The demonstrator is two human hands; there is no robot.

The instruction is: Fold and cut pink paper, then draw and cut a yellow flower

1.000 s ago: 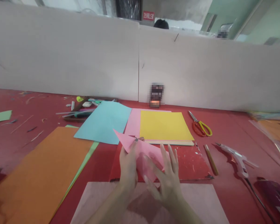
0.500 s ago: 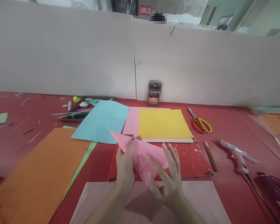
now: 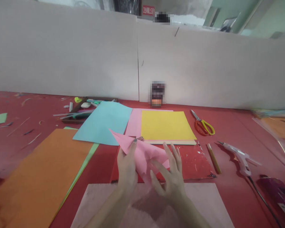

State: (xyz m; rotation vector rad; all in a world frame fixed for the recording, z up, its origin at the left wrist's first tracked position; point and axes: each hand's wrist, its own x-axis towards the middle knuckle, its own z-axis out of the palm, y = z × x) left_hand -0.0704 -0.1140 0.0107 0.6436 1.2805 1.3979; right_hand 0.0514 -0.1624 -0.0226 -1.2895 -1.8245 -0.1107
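A folded sheet of pink paper (image 3: 142, 155) is held up in the air, one pointed corner sticking out to the upper left. My left hand (image 3: 127, 167) grips it from the left, thumb on top and fingers behind. Fingers spread, my right hand (image 3: 169, 175) is at the paper's right side, its index fingertip against the surface, where the paper dents. Its thumb is close to the lower part of the sheet; whether it touches I cannot tell. Beneath both hands lies a pale pink board (image 3: 97, 202), with a red board (image 3: 190, 164) just beyond.
Yellow paper (image 3: 167, 125), blue paper (image 3: 104, 122) and orange paper (image 3: 38, 174) lie around the hands. On the right are scissors (image 3: 204, 126), a wooden-handled tool (image 3: 213, 158) and a glue gun (image 3: 238, 156) with a cord. A tray (image 3: 74, 121) of tools sits behind; a white partition (image 3: 61, 57) stands at the back.
The pink paper has bent inward under my right index finger and now shows a crease. Its left part looks more folded; my hands have barely shifted.
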